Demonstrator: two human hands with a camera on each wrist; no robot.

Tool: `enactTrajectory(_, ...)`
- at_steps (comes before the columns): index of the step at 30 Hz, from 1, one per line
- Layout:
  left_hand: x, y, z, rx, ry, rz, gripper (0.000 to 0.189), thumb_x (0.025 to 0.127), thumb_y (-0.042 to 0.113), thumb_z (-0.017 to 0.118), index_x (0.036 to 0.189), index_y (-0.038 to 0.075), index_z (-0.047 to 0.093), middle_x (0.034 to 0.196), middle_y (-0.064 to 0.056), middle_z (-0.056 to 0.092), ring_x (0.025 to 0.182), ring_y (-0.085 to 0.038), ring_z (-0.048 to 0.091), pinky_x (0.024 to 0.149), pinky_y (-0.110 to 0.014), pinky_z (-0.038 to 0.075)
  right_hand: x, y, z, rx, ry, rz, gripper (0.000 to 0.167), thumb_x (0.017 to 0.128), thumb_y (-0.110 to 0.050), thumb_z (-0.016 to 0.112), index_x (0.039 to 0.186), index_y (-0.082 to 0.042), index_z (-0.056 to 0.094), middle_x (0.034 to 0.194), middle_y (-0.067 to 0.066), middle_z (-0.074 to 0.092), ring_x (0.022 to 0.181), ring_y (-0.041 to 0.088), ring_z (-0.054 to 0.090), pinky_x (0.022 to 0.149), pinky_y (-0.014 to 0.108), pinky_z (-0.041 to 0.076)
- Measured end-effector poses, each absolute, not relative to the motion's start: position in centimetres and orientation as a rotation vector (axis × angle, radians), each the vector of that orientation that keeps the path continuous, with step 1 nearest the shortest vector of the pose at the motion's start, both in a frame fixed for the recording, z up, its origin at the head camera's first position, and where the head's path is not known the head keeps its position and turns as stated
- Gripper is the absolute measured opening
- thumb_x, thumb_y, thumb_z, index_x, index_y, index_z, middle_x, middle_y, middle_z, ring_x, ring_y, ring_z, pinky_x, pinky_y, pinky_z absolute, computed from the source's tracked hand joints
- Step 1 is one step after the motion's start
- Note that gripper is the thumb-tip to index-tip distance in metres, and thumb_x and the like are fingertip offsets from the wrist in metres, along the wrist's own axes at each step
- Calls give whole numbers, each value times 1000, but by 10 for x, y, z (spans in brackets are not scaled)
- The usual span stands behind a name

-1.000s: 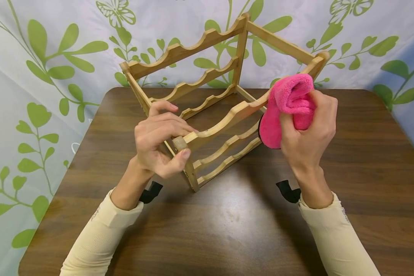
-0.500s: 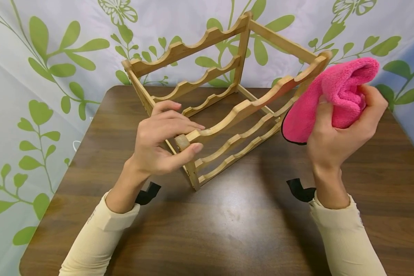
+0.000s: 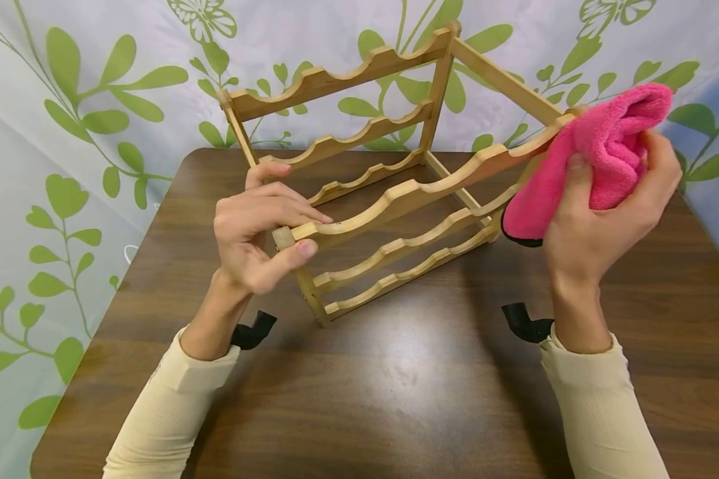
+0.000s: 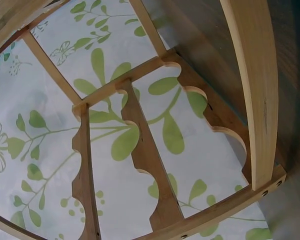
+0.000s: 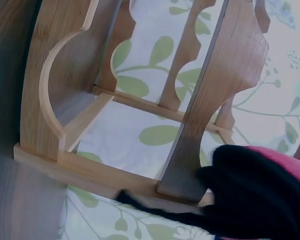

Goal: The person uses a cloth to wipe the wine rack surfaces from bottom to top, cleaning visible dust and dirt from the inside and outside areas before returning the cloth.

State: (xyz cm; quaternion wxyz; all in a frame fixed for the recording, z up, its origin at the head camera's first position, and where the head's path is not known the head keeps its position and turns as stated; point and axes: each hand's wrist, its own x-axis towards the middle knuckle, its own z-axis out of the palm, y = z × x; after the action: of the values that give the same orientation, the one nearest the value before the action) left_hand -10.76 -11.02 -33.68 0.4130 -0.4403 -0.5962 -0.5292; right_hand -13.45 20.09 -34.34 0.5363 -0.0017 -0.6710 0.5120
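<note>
A wooden wine rack (image 3: 403, 193) with scalloped rails stands at an angle on the table. My left hand (image 3: 248, 226) grips its near left corner, fingers over the top front rail and thumb in front. At the far right end of that rail, my right hand (image 3: 608, 219) holds a bunched pink cloth (image 3: 596, 143) with dark edging, which covers the corner there. In the right wrist view the dark side of the cloth (image 5: 260, 195) lies by the end of a rail (image 5: 230, 65). The left wrist view looks through the rack's rails (image 4: 260, 100); no left fingers show clearly there.
The brown wooden table (image 3: 395, 399) runs in front of and around the rack. Behind it hangs a white curtain (image 3: 144, 40) with green leaves and butterflies, close to the rack's back. Black curved pieces (image 3: 254, 330) are on both wrists.
My right hand has moved the cloth rightward along the top front rail to its far end. The rack has turned slightly, its near left corner shifting left with my left hand.
</note>
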Motion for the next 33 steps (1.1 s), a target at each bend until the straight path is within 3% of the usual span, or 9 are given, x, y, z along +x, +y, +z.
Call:
enactTrajectory(6, -109, -110, -338, -1086, -1477, -1363, 43, 84, 35, 69, 58, 1, 69, 59, -10, 67, 54, -18, 61, 98, -45, 38, -134, 202, -355, -25, -1848, 1127, 54, 84, -32, 72, 132, -11, 58, 122, -8, 57, 114, 11, 51, 90, 22, 45)
enactTrajectory(17, -112, -113, -340, -1051, -1476, -1353, 42, 82, 35, 66, 57, 2, 67, 56, -9, 64, 53, -17, 58, 99, -47, 38, -118, 169, -355, 95, -1723, 1393, 46, 79, -10, 71, 123, 1, 60, 113, -1, 62, 102, 19, 58, 81, 27, 48)
enactTrajectory(29, -113, -113, -341, -1044, -1503, -1282, 47, 88, 38, 64, 57, 3, 63, 57, -12, 64, 54, -23, 57, 102, -48, 38, -107, 155, -358, 196, -1685, 1351, 48, 74, -19, 73, 116, 4, 65, 111, 6, 65, 100, 20, 57, 81, 25, 47)
enactTrajectory(33, -110, -109, -344, -935, -1495, -1188, 49, 89, 40, 62, 59, 2, 62, 63, -15, 66, 63, -31, 60, 101, -50, 40, -103, 154, -359, 215, -1693, 1296, 48, 73, -20, 74, 113, 7, 65, 106, 10, 65, 99, 18, 58, 80, 24, 47)
